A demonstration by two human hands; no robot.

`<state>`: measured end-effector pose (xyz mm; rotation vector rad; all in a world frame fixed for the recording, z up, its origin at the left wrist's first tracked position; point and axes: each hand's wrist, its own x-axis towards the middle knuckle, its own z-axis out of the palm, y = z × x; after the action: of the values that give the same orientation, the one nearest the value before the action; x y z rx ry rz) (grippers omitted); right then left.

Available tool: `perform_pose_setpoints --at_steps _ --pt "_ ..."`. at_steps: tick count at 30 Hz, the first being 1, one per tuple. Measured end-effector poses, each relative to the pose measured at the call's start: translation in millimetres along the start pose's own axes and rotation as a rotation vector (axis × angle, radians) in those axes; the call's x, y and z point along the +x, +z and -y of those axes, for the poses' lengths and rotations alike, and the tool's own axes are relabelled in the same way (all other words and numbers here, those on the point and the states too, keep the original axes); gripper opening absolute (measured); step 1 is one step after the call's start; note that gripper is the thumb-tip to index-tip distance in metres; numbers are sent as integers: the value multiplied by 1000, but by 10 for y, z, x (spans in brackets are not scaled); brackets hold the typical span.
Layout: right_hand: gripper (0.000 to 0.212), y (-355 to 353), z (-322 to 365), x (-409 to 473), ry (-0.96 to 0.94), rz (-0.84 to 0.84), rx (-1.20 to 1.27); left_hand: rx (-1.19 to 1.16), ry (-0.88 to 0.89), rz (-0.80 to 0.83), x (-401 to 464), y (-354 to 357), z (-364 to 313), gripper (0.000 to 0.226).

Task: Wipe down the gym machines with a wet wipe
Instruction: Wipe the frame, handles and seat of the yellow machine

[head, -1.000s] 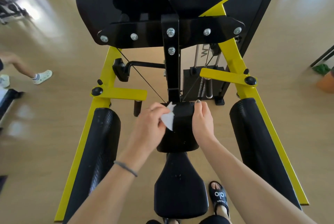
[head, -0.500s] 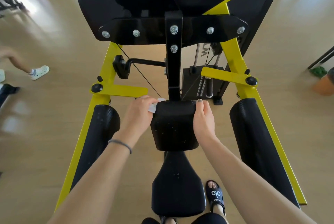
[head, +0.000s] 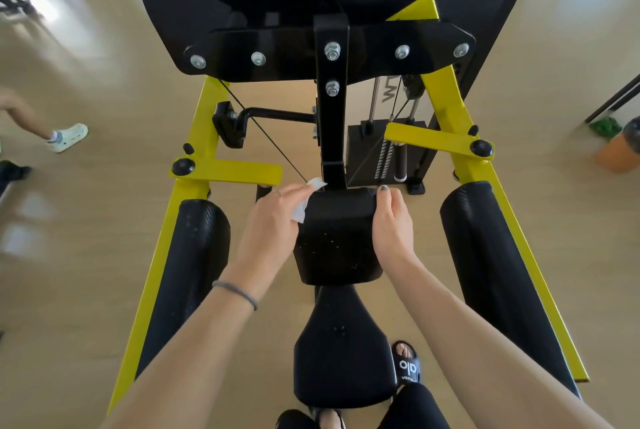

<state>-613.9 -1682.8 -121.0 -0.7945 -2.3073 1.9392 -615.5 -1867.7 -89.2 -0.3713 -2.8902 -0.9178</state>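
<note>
At centre of yellow-framed gym machine (head: 194,193), left to right: left hand (head: 273,221) pinching white crumpled wet wipe (head: 306,202), shifted from pad's face to top-left edge. Black square padded cushion (head: 337,238) between hands. Right hand (head: 393,221) still gripping right edge, steadying. Face likely done; edges in progress.

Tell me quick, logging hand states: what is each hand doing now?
Left hand: holding the crumpled white wet wipe against the black padded chest pad.
Right hand: gripping the pad's right edge.
</note>
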Motion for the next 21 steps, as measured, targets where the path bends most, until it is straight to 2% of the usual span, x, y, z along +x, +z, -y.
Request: perform_pose_setpoints --at_steps 5,9,14,19,21 --pt "27 1 -16 16 -15 -3 -3 -2 -76 -134 -374 103 -132 53" --pt "27 -23 -61 58 -18 39 -8 -14 -298 -170 -148 187 -173 50" --pt "28 -53 -110 99 -29 91 4 0 -295 -266 -515 258 -438 51" --pt "24 -86 -117 118 -76 119 -21 35 -263 -297 -595 769 -616 17" --pt "24 -115 -113 114 -77 144 -22 3 -280 -357 -557 887 -644 14"
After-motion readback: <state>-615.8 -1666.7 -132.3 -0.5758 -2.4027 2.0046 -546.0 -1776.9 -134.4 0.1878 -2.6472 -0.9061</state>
